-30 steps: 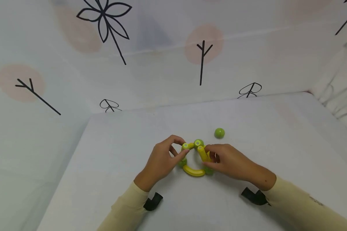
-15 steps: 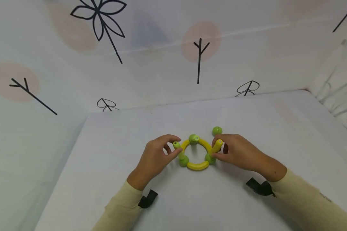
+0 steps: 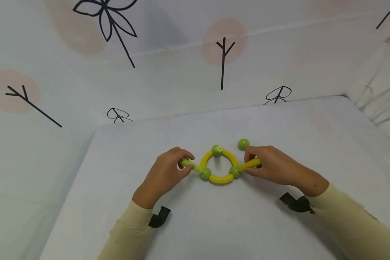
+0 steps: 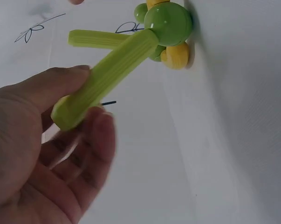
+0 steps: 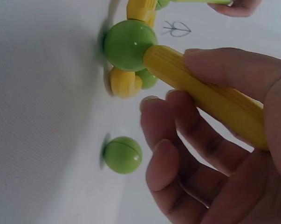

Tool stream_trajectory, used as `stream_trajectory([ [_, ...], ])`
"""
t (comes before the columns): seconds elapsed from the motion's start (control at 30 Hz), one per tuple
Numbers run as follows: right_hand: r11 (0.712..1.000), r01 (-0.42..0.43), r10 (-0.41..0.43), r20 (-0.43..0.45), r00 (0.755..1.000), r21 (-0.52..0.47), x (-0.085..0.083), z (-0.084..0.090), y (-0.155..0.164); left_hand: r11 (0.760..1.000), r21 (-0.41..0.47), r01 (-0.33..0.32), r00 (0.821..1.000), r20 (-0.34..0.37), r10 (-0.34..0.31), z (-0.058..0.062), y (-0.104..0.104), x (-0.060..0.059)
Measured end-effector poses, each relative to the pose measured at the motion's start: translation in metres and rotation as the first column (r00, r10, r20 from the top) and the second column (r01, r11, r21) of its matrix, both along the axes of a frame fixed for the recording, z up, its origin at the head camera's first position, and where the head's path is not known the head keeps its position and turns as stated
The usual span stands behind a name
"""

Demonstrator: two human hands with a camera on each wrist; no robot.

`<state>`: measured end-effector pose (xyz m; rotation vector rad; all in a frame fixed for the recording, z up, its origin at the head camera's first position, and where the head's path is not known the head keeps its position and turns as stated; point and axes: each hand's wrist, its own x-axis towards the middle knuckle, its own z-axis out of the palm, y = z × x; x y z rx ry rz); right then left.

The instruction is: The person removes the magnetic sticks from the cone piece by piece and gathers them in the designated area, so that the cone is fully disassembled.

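Loosely curled left hand (image 3: 162, 172) around a pale-green stick (image 4: 113, 72).

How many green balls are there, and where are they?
4. Three join the yellow ring: a left ball, a right ball and a far ball. A separate ball sits outside it, near the right hand. No others show.

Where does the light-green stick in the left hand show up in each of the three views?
Head: the light-green stick lies just below centre, pinched by the left hand.
Left wrist: the stick slants across the upper left.
Right wrist: only a sliver, at the top edge, right of centre.
Shared landmark: the green ball at its end.
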<state>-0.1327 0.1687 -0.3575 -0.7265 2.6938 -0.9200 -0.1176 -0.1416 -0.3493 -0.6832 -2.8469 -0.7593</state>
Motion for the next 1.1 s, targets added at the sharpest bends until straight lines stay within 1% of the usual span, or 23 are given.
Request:
stream_trajectory([
  [0.1,0.999,-0.008,0.007,0.037,0.999,0.037,0.0,0.0,0.0,0.995,-0.098,-0.037,0.998,0.04,0.041,-0.003,0.001,0.001],
  [0.23,0.996,-0.012,0.006,0.072,0.997,0.086,-0.001,-0.002,0.001,0.974,-0.217,-0.071,0.99,0.106,0.096,-0.007,0.004,0.001],
  [0.4,0.99,-0.02,0.01,0.079,0.997,0.136,-0.003,-0.004,0.001,0.961,-0.262,-0.086,0.966,0.216,0.145,-0.01,0.004,-0.002],
  [0.47,0.989,-0.024,0.012,0.082,0.997,0.148,-0.005,-0.006,0.002,0.958,-0.274,-0.08,0.956,0.251,0.152,-0.012,0.003,-0.003],
  [0.57,0.986,-0.032,0.016,0.097,0.995,0.163,-0.007,-0.009,0.003,0.956,-0.288,-0.061,0.946,0.288,0.147,-0.016,0.001,-0.004],
  [0.67,0.984,-0.042,0.022,0.116,0.993,0.171,-0.01,-0.013,0.003,0.953,-0.299,-0.049,0.942,0.302,0.143,-0.018,0.001,-0.005],
  [0.83,0.984,-0.054,0.031,0.132,0.991,0.172,-0.014,-0.021,0.003,0.952,-0.305,-0.032,0.944,0.303,0.129,-0.022,0.001,-0.006],
  [1.0,0.982,-0.064,0.037,0.147,0.988,0.179,-0.014,-0.024,0.002,0.949,-0.315,-0.017,0.941,0.315,0.121,-0.025,0.002,-0.007],
  [1.1,0.98,-0.066,0.039,0.141,0.989,0.187,-0.013,-0.025,0.002,0.949,-0.314,-0.015,0.943,0.31,0.118,-0.026,0.002,-0.007],
])
